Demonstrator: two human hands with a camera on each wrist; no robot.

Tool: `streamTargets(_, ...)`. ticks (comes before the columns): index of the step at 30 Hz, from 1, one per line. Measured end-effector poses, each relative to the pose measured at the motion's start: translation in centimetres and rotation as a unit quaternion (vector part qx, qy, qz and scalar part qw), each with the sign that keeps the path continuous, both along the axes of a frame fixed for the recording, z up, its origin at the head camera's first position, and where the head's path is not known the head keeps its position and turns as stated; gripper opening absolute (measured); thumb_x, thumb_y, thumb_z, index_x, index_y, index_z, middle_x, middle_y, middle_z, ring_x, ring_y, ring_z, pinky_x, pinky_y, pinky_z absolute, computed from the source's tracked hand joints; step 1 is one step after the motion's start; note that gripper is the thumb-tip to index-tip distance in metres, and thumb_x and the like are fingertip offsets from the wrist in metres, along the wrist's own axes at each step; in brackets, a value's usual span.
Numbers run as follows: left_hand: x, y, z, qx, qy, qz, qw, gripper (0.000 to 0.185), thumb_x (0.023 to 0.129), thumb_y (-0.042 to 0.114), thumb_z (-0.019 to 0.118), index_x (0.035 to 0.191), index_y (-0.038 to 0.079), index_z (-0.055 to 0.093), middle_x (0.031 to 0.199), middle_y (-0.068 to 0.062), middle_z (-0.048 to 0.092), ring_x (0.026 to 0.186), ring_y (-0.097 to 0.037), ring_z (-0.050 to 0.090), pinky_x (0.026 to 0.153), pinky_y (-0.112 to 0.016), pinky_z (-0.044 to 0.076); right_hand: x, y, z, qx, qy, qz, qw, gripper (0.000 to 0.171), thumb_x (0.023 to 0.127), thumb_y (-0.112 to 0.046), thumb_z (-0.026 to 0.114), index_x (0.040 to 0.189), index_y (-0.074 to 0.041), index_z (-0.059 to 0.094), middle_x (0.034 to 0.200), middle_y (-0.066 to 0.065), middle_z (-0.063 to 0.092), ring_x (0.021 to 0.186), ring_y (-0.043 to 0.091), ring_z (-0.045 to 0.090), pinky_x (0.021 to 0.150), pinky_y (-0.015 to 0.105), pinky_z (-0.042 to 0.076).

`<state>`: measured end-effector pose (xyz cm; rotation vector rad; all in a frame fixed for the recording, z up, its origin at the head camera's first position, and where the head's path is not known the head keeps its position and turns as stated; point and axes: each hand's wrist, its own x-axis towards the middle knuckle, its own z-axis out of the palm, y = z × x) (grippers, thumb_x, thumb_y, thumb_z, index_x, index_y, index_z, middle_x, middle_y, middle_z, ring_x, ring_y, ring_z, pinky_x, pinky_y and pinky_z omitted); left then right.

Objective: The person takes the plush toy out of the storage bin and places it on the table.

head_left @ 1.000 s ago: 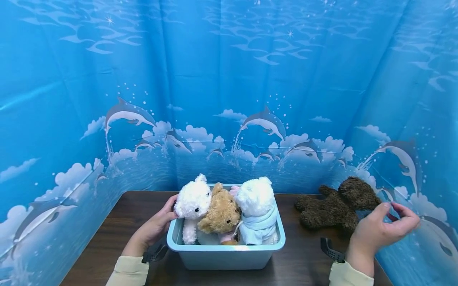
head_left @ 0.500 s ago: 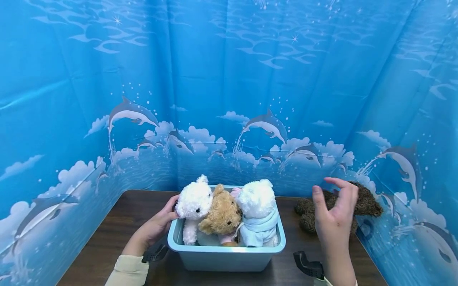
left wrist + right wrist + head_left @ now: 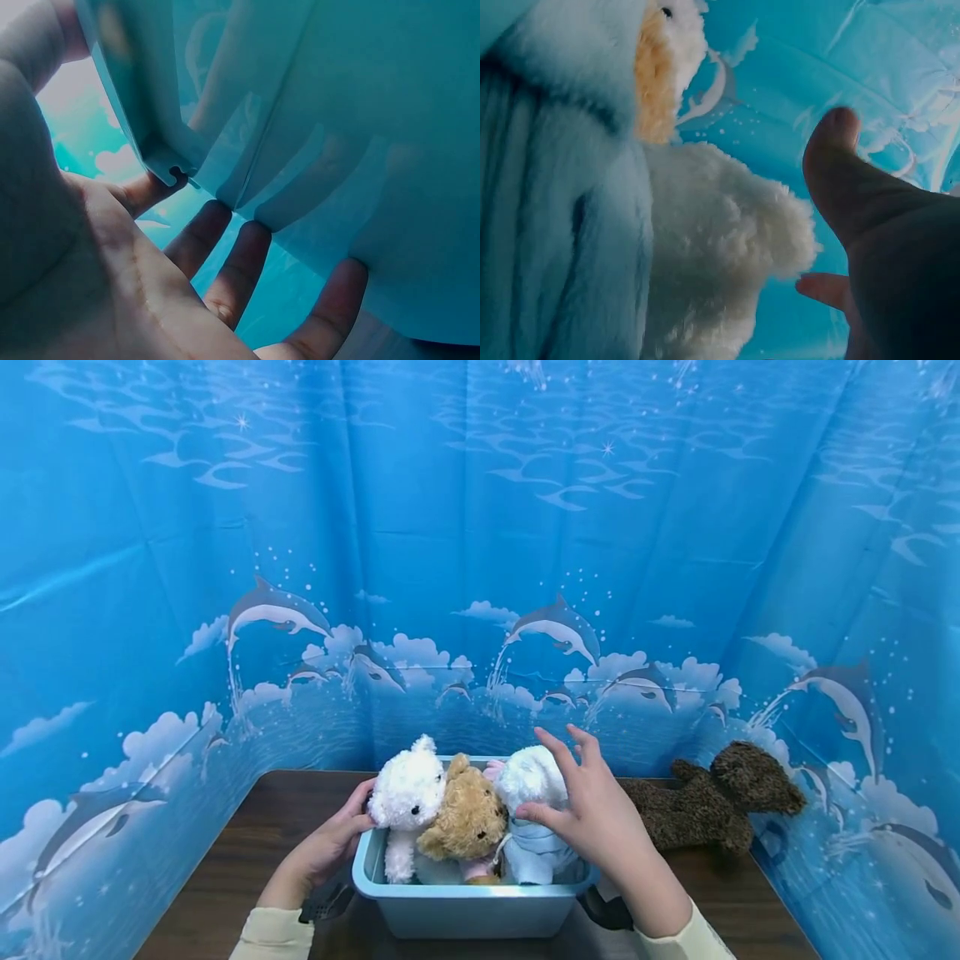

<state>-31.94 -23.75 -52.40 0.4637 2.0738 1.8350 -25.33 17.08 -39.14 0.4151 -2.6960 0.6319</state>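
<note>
A light blue bin stands on the dark wooden table. It holds a white bear, a tan bear and a white bear in a pale blue hoodie. My left hand holds the bin's left wall: its thumb is over the rim, and its fingers lie against the outer wall of the bin. My right hand is spread over the hoodie bear, with its thumb near the hood. In the right wrist view the thumb stands just clear of the bear's white fur.
A dark brown bear lies on the table right of the bin, near the curtain. A blue dolphin-print curtain closes in the back and both sides. Bare tabletop shows left of the bin.
My right hand left the brown bear, swung left across the table and now hovers over the hoodie bear in the bin. The left hand and bin stayed put.
</note>
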Motion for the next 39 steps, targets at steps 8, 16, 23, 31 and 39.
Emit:
streamTargets(8,-0.3,-0.1,-0.5,-0.001,0.003,-0.003,1.0000,0.074,0.109,0.045,0.050,0.170,0.030,0.011,0.179,-0.015,0.006,0.162,-0.050,0.013,0.124,-0.080,0.030,-0.9,-1.0,-0.3,0.021,-0.053,-0.012,0.998,0.117,0.076,-0.066,0.091,0.167,-0.062,0.017,0.179,0.021,0.020,0.106,0.036,0.076,0.062,0.040,0.058)
streamTargets(16,-0.3,0.0,-0.5,0.002,-0.003,-0.004,1.0000,0.074,0.109,0.047,0.049,0.170,0.031,0.010,0.179,-0.014,0.005,0.164,-0.049,0.010,0.126,-0.080,0.025,-1.1,-0.9,-0.1,0.048,-0.095,-0.002,0.994,0.108,0.076,-0.066,0.090,0.166,-0.057,0.030,0.178,0.024,0.023,0.085,0.024,0.073,0.060,0.039,0.054)
streamTargets(23,-0.3,0.0,-0.4,0.000,-0.001,-0.003,1.0000,0.074,0.109,0.046,0.050,0.170,0.030,0.010,0.179,-0.015,0.005,0.163,-0.050,0.011,0.126,-0.080,0.026,-1.2,-1.0,-0.3,0.093,-0.085,0.008,0.992,0.093,0.077,-0.069,0.088,0.158,-0.036,0.054,0.167,0.027,0.041,0.113,0.044,0.073,0.082,0.057,0.064)
streamTargets(31,0.0,-0.2,-0.1,-0.004,0.009,-0.009,0.9999,0.076,0.109,0.046,0.050,0.171,0.028,0.009,0.179,-0.017,0.004,0.162,-0.052,0.011,0.125,-0.080,0.028,-1.3,-1.2,-0.5,0.084,-0.057,0.003,0.995,0.098,0.068,-0.068,0.094,0.149,-0.028,0.056,0.155,0.026,0.050,0.119,0.042,0.069,0.083,0.053,0.063)
streamTargets(39,0.1,-0.1,0.0,-0.006,0.002,-0.007,1.0000,0.076,0.109,0.045,0.050,0.171,0.029,0.008,0.179,-0.017,0.004,0.162,-0.053,0.011,0.125,-0.079,0.030,-1.2,-1.6,-0.6,0.072,-0.030,-0.040,0.996,0.075,0.074,-0.044,0.101,0.134,-0.025,0.061,0.141,0.019,0.059,0.102,0.033,0.073,0.072,0.047,0.063)
